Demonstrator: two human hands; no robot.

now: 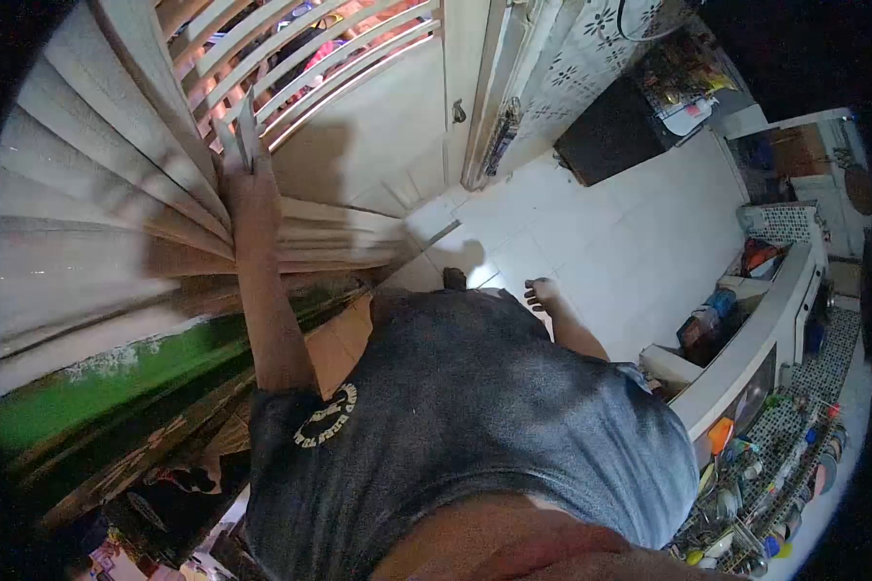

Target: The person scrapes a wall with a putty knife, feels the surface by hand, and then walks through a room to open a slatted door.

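My left arm reaches up along pale slatted wooden panels [116, 145]. My left hand [250, 192] is closed on a flat, pale grey pointed piece [247, 131], whose kind I cannot tell. The piece overlaps the curved slats [310, 63] of a cream door [388, 116]. Through the gaps between those slats, bright colours show. Low at my side, over the white tiled floor [591, 252], hangs my right hand [545, 294], its fingers apart and nothing in them. My dark grey T-shirt [475, 387] fills the lower middle of the view.
A green-painted band [116, 387] runs below the panels on the left. Beyond the door frame stands a dark cabinet [615, 131] against a patterned wall [586, 58]. On the right, a white-edged unit [746, 358] holds bags, and a mosaic counter [780, 455] carries many small items.
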